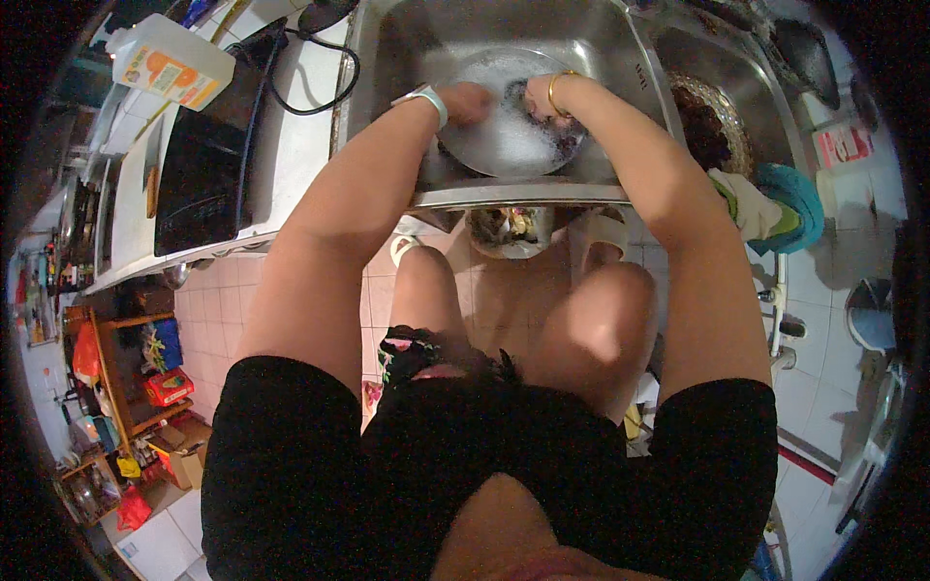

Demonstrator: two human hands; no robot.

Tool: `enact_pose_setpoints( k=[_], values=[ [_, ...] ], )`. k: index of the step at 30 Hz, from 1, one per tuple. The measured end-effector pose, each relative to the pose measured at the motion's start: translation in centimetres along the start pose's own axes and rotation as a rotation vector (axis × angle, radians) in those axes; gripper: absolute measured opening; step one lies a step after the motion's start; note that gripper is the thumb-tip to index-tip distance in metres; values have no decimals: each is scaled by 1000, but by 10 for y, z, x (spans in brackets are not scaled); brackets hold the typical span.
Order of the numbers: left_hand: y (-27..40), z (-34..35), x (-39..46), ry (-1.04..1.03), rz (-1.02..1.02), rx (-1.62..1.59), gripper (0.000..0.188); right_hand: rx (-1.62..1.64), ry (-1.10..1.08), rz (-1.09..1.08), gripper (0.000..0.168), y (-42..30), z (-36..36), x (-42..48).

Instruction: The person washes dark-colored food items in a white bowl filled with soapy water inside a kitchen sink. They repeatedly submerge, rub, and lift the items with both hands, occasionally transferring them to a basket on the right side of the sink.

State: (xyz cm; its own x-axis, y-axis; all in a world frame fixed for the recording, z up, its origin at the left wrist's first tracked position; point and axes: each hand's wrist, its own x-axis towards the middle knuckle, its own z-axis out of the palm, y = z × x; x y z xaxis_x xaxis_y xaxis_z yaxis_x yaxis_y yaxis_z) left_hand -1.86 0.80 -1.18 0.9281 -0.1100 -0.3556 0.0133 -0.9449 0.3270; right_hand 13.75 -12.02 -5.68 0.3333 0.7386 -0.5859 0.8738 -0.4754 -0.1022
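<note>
A round metal bowl point(501, 156) of cloudy, foamy water sits in the large stainless steel sink basin point(407, 43). My left hand point(471, 104), blurred, is over the bowl's left side; its fingers are too smeared to show any grip. My right hand point(543, 100), below a gold-coloured bangle, is curled in the bowl around part of a dark wet clump point(517, 93). More dark pieces point(565, 145) lie in the water beneath that hand. What the clump is made of cannot be made out.
The right basin holds a shiny colander point(730, 109) with dark reddish-brown pieces point(699, 127). Cloths point(788, 210) hang over its front edge. Left are a black cooktop point(207, 174), a black cable point(352, 80) and a plastic jug point(174, 65). A waste bin point(508, 247) stands below.
</note>
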Motion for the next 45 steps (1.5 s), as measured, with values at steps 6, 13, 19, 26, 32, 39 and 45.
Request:
enact_pose_setpoints(
  k=[6,13,19,26,32,39,45],
  values=[
    [-15,6,2,4,19,-206,43,165,39,119,6,-37,-41,-65],
    [-27,3,-4,14,116,-18,48,225,86,113,7,-39,-38,-59],
    [-19,6,-4,-6,-5,-188,42,66,42,32,18,-36,-37,-50],
    [-19,2,-6,17,55,-236,40,74,31,-28,18,-29,-33,-37],
    [-12,-4,-10,19,35,-196,43,170,35,14,18,-37,-40,-55],
    [-9,-5,-11,-2,-13,-188,43,188,-11,35,12,-51,-55,-82],
    [-2,-12,-11,-11,-19,-250,41,101,6,-17,14,-67,-85,-130]
  ],
)
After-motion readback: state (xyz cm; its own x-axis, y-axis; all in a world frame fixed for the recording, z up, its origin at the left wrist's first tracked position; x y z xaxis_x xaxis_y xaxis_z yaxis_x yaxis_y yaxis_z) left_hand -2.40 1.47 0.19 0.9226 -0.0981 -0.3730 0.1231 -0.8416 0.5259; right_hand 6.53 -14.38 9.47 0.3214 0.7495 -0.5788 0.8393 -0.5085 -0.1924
